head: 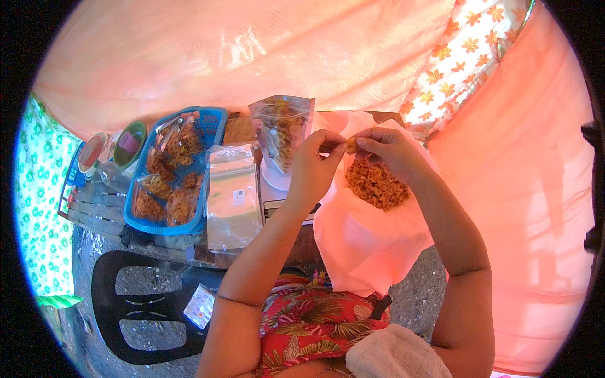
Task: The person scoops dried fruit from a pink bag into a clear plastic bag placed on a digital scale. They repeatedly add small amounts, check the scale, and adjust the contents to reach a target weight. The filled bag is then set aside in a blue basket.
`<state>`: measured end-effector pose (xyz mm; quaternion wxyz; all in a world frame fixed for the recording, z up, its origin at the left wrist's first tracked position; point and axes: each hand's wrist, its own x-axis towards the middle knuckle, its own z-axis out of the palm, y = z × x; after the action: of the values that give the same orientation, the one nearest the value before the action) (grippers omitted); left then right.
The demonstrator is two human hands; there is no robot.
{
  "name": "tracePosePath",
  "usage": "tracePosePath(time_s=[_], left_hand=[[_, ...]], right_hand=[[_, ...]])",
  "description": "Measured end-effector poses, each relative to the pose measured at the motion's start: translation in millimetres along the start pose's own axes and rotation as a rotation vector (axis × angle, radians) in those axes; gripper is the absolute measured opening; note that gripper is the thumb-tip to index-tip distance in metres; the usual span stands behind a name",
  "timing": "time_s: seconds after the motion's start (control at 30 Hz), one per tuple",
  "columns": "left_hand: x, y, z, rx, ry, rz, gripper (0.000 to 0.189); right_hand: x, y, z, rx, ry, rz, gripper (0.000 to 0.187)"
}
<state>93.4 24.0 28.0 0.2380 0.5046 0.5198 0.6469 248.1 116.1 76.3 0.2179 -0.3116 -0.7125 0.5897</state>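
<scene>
A small golden-brown snack piece [351,145] is pinched between the fingertips of my left hand [317,163] and my right hand [390,150]. Directly beneath them, a heap of crunchy snack pieces [378,186] lies in a large, thin plastic bag [364,250] spread open. To the left of my left hand stands a clear zip pouch [279,125], upright and partly filled with similar pieces. It rests on the round white plate of a digital scale [274,182], whose display is partly hidden by my left forearm.
Left of the scale lies a stack of flat pouches [234,208] with a small label. Beyond it, a blue plastic basket [215,124] holds several bagged snacks. Bowls [130,144] stand farther left. A black plastic chair [111,307] is at lower left, and a pink fabric sheet [283,52] hangs behind.
</scene>
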Motion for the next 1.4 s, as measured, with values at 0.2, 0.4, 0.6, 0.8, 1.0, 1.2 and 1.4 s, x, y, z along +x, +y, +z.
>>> tracePosePath(time_s=[0.2, 0.4, 0.6, 0.8, 1.0, 1.2, 1.4], left_hand=[[4.1, -5.6, 3.1, -0.159, -0.004, -0.151, 0.014], [-9.9, -17.5, 14.2, 0.214, -0.051, 0.108, 0.019], [-22.9, -32.1, 23.2, 0.581, -0.13, 0.218, 0.026], [-27.2, -44.5, 32.3, 0.68, -0.146, 0.198, 0.03], [-27.4, -53.7, 30.0, 0.608, -0.171, 0.164, 0.031], [-29.7, -53.5, 33.1, 0.6, -0.131, 0.143, 0.032], [-28.6, -40.7, 32.5, 0.729, -0.103, 0.213, 0.031]], right_hand=[[-2.7, -12.2, 4.4, -0.283, 0.083, -0.152, 0.019], [-5.5, 7.7, -36.6, -0.728, 0.083, -0.014, 0.017], [3.6, 51.2, -70.2, -0.88, 0.161, 0.109, 0.02], [13.0, 89.7, -82.7, -1.126, 0.276, -0.177, 0.018], [1.7, 71.7, -82.6, -1.122, 0.014, 0.075, 0.018], [-9.0, 53.2, -88.9, -0.675, -0.043, 0.339, 0.015], [-10.2, 57.8, -89.1, -0.415, -0.005, 0.203, 0.018]])
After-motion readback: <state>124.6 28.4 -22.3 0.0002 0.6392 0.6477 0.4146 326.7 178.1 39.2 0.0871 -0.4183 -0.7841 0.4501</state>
